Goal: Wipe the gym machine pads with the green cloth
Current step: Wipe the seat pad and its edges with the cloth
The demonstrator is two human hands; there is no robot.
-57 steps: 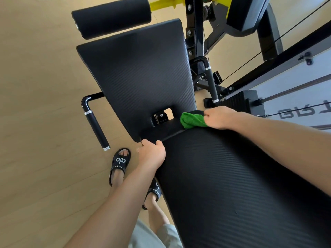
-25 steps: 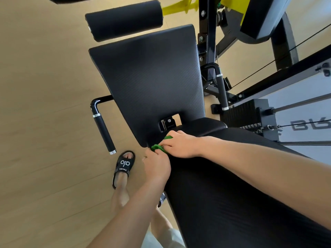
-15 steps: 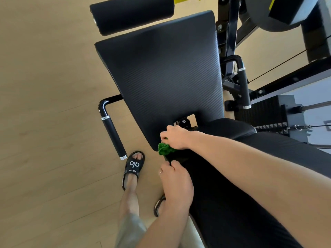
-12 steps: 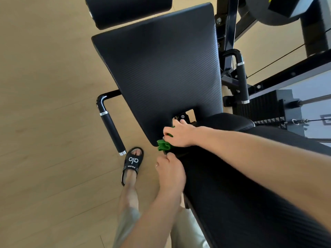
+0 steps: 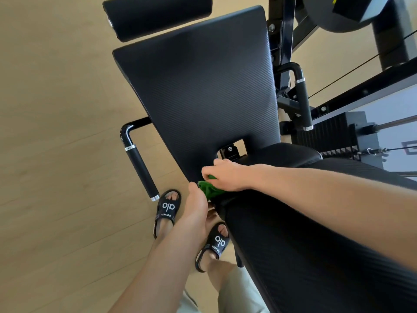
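Green cloth [image 5: 208, 188] is bunched at the near-left corner of the seam where the seat pad [image 5: 198, 86] meets the long back pad [image 5: 304, 245], pinned under the right hand [image 5: 228, 176]. Right hand is closed over it, fingers curled down, pressing it into the gap. About two seconds ago the cloth sat near the right end of that seam; it has since swept across to the left edge, so one pass along the joint looks done. Left hand [image 5: 198, 206] has come off the pad edge it was gripping and now sits just beside the cloth, thumb touching or nearly touching it, fingers loosely curled around nothing I can see; can't tell if it's pinching a fold. Could be a hand-off or a re-bunch, I can't call it. Broad faces of both pads show no wiping at this moment, and the roller pad [image 5: 158, 16] at the top is well clear of the cloth. Judgement: seam covered, most surface area left. Below, two black sandals [image 5: 168, 208] on the wood floor [image 5: 56, 132], side handle [image 5: 140, 168] to the left.
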